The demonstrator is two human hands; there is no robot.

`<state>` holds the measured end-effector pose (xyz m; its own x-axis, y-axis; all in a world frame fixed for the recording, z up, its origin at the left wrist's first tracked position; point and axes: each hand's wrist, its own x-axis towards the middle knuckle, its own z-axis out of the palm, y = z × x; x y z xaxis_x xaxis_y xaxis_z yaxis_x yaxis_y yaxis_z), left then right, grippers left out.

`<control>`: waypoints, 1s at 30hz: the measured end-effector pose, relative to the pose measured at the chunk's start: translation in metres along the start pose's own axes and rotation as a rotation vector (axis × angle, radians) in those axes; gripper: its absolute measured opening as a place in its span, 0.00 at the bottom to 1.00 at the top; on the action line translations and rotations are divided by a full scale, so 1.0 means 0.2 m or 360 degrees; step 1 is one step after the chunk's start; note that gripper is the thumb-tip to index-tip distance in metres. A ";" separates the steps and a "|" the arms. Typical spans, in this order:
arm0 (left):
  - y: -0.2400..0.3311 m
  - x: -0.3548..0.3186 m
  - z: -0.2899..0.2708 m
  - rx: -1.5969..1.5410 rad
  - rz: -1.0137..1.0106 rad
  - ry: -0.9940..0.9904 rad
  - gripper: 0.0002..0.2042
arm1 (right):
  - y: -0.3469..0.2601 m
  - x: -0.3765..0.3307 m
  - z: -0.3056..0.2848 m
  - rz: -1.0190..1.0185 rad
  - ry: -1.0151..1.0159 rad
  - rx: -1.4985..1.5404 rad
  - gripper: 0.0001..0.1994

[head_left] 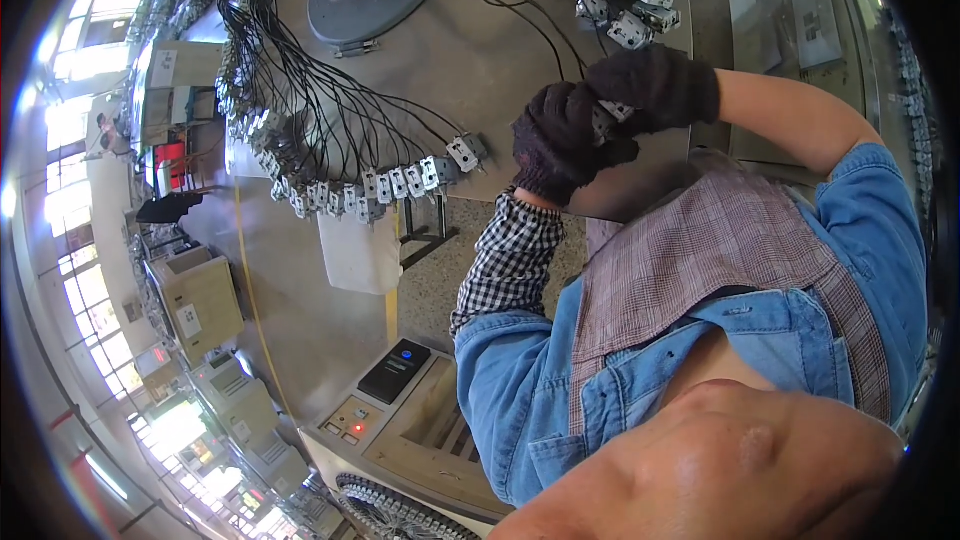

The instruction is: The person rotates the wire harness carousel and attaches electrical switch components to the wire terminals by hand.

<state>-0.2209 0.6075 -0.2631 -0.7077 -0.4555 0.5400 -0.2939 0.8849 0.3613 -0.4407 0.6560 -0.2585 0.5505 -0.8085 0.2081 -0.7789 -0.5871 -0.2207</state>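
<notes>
Both my hands wear dark knitted gloves and meet above the near edge of the metal table (490, 50). My left hand (556, 138), below a black-and-white checked sleeve, is closed around a small silvery metal fitting (603, 122), most of which the gloves hide. Against the same piece, my right hand (650, 85) presses with curled fingers. Black cables (548, 25) lead down toward the hands. Similar metal fittings on cable ends lie in a cluster (632, 0) beyond my right hand. A curved row of them (400, 183) hangs along the table edge to the left.
A round grey base (375, 5) stands on the table among the cable bundles. Near my left elbow is a beige machine cabinet (400, 430) with a black phone-like device (394, 370) on top. A pale cabinet (805, 20) stands at the far right. Other machines line the left.
</notes>
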 end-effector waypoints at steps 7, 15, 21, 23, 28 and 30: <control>0.03 -0.01 -0.05 -0.0023 -0.0173 -0.0374 0.23 | -0.06 -0.03 0.08 0.0048 0.0169 0.0026 0.29; 0.03 0.06 -0.10 0.0064 -0.0281 -0.0578 0.20 | -0.05 0.04 0.00 0.0200 -0.0103 0.0754 0.26; 0.07 0.13 -0.13 0.0103 -0.0432 -0.0886 0.16 | -0.07 0.03 0.08 0.0508 -0.0087 0.1022 0.27; 0.09 0.21 -0.14 0.0230 -0.0609 -0.1068 0.15 | -0.05 0.05 0.11 0.0589 -0.0087 0.0925 0.27; 0.00 0.14 -0.15 0.0205 -0.0446 -0.0917 0.22 | -0.19 -0.04 0.01 0.0468 0.0172 0.0491 0.36; 0.00 0.13 -0.18 0.0136 -0.0407 -0.0814 0.26 | -0.17 -0.17 0.00 0.0342 0.0368 0.0098 0.39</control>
<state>-0.2167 0.5932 -0.2219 -0.8217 -0.5700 -0.0003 -0.5323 0.7672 0.3577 -0.4323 0.7039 -0.2587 0.2870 -0.8878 0.3599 -0.8463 -0.4110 -0.3388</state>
